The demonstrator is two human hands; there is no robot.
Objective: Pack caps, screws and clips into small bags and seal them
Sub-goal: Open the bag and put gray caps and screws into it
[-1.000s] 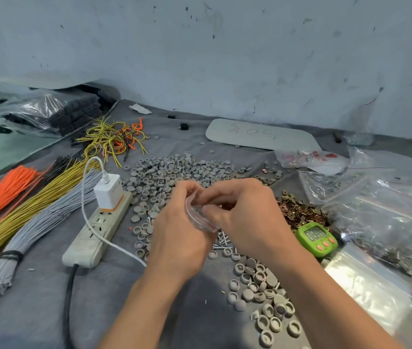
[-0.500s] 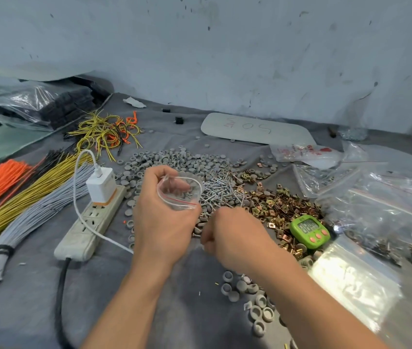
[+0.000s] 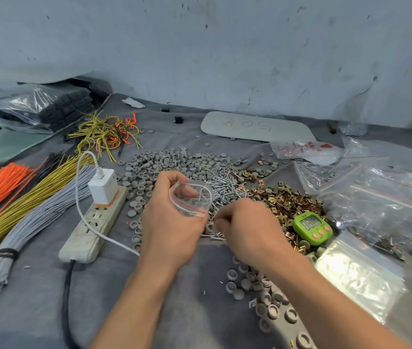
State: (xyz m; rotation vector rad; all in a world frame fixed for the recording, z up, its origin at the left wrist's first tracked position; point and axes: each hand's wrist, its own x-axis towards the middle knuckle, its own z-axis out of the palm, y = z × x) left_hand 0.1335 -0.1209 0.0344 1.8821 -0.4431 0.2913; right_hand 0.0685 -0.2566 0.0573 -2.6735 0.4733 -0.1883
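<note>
At the left, a white power strip [image 3: 94, 227] lies on the grey surface [image 3: 36, 311]. The left hand [image 3: 172, 230] holds a small clear zip bag with a red seal line [image 3: 191, 197] in a curled grip, mouth open, above the round grey plastic caps [image 3: 174, 162]. The right hand [image 3: 247, 230] curls its fingertips at the silver screws [image 3: 227, 187], perhaps pinching one; that grip is hidden. Farther right lie brass-coloured metal clips [image 3: 288, 200] and a green digital timer [image 3: 311, 227].

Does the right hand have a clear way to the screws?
Probably yes: the right hand lies just before the screws, with nothing between; the bag in the left hand is off to one side.
</note>
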